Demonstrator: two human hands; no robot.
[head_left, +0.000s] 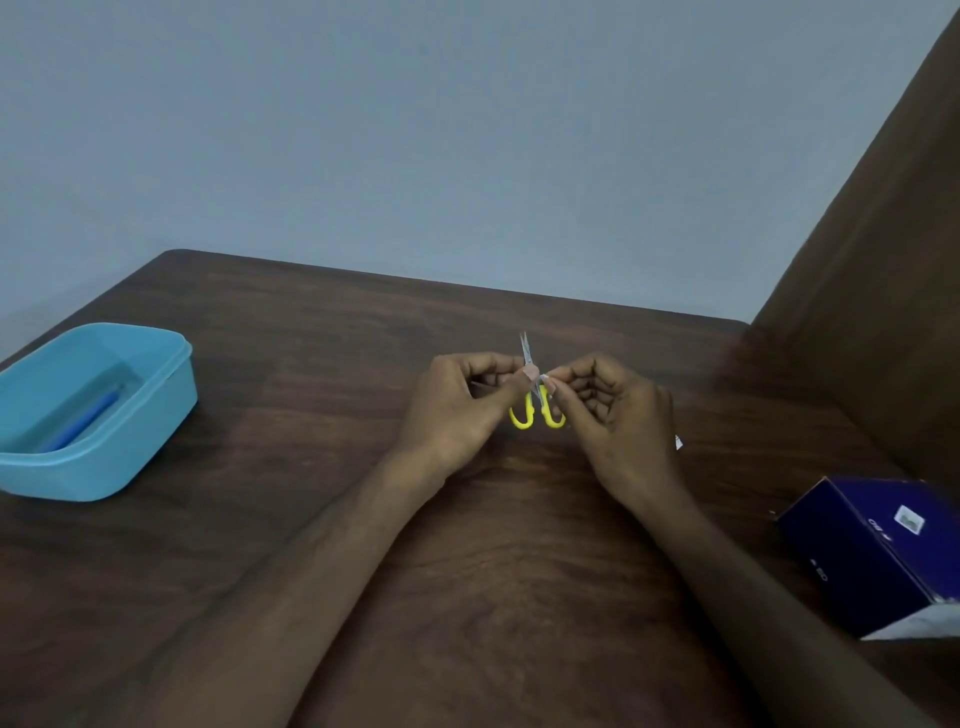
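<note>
Small scissors with yellow loop handles (522, 418) and thin metal blades lie on the dark wooden table (311, 364), blades pointing away from me. Just above them my left hand (457, 400) and my right hand (613, 410) meet, fingers curled. Between the fingertips of both hands sits a small pale piece, perhaps tape or paper (532, 374), pinched from both sides. Whether the hands also touch the scissors I cannot tell.
A light blue plastic tub (156, 410) stands at the left edge of the table with a blue pen (85, 421) inside. A dark blue cardboard box (878, 556) lies at the right. A brown panel (883, 260) rises at the right.
</note>
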